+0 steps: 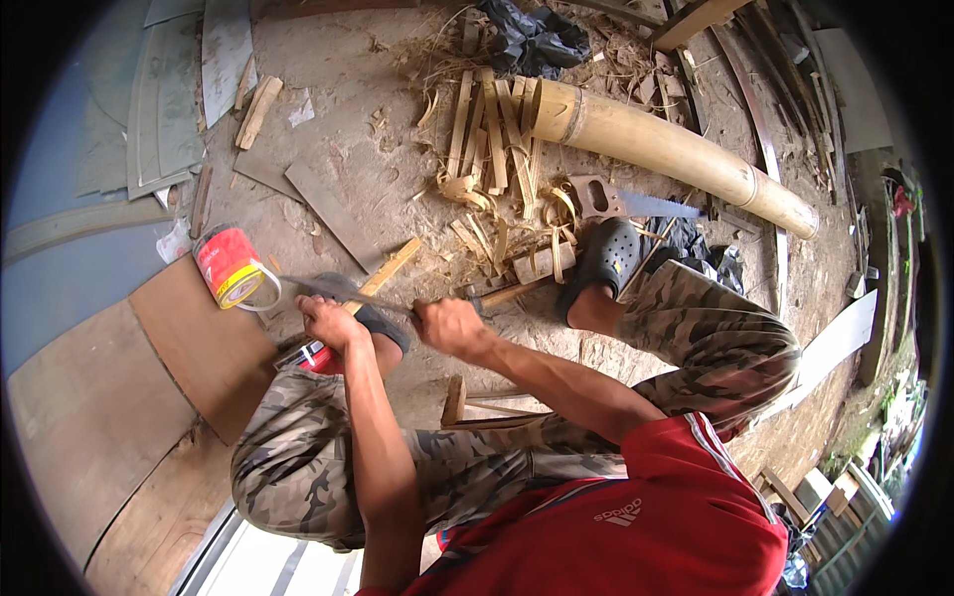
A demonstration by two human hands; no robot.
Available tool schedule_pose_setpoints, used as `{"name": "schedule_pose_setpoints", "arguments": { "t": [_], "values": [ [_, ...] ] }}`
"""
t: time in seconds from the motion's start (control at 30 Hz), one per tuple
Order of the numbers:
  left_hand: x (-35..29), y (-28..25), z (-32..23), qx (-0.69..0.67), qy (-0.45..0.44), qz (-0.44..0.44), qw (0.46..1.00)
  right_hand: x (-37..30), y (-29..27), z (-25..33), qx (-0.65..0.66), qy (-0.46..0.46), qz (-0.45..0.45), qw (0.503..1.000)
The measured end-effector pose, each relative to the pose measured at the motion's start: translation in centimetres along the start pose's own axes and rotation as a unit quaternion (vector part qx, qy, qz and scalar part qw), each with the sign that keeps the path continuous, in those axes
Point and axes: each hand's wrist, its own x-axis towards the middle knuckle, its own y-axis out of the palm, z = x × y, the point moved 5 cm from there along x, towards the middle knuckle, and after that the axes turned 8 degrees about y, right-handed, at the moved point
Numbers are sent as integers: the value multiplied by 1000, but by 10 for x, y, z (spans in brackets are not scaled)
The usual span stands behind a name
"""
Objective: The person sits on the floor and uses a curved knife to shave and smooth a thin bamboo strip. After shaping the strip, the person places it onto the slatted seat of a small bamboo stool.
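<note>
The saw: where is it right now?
In the head view, the saw lies right of centre, between the bamboo above it and the right shoe below.

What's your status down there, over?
Left hand gripping pale strip. Right hand holding long-bladed tool, motion-blurred, across it. Dark left shoe close by.

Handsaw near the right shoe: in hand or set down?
Set down: the handsaw lies beside the bamboo pole, with the left hand and right hand both away from it.
</note>
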Motion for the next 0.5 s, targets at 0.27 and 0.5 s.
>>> {"name": "schedule_pose_setpoints", "arguments": {
  "t": [0.27,0.5],
  "values": [
    [9,3,20,-42,16,10,999,2,13,-17,289,180,143,929],
    [-20,26,-10,19,69,33,997,-8,68,-51,199,178,179,947]
  ]
}}
